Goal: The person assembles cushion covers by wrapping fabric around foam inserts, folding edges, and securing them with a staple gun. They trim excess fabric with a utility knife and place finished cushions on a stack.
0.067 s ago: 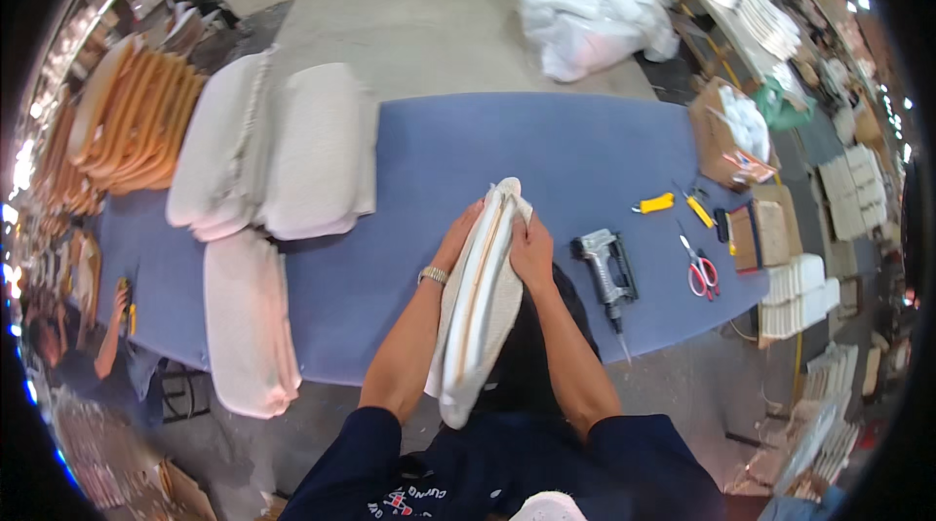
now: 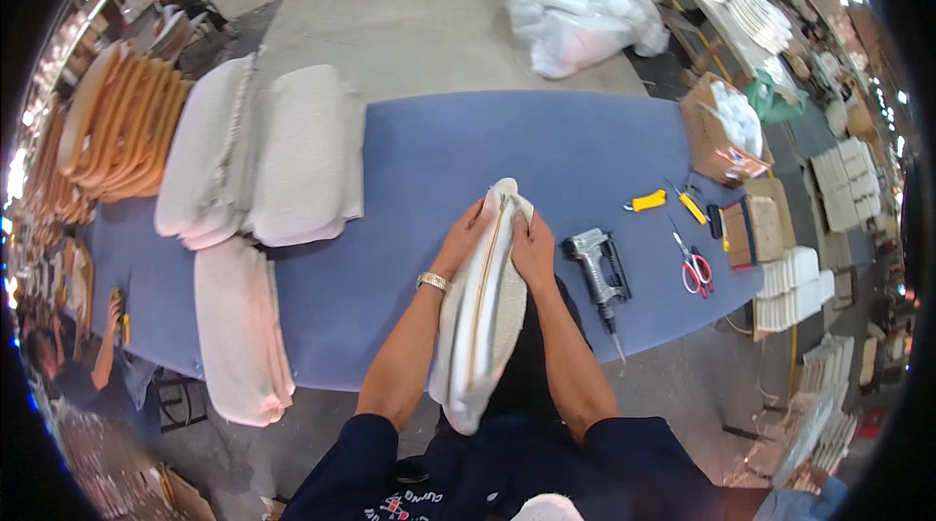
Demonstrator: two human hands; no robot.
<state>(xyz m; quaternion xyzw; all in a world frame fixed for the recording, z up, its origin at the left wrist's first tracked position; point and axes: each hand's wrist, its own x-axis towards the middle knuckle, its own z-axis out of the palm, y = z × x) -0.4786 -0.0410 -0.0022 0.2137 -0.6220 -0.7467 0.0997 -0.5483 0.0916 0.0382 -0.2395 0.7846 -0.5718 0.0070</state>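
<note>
A cream upholstered seat pad (image 2: pixel 485 316) stands on edge at the near side of the blue table (image 2: pixel 439 160), its wooden core showing along the top edge. My left hand (image 2: pixel 468 233) presses against the pad's left face near its far end. My right hand (image 2: pixel 531 248) grips the right face opposite it. A watch sits on my left wrist. A grey staple gun (image 2: pixel 597 266) lies on the table just right of my right hand.
Stacks of cream seat pads (image 2: pixel 263 155) cover the table's left part, with more (image 2: pixel 239 326) at the near left edge. Red scissors (image 2: pixel 694 268), yellow cutters (image 2: pixel 645 200) and boxes lie at right. A white bag (image 2: pixel 580 4) sits behind. Wooden seat boards (image 2: pixel 117 126) stand far left.
</note>
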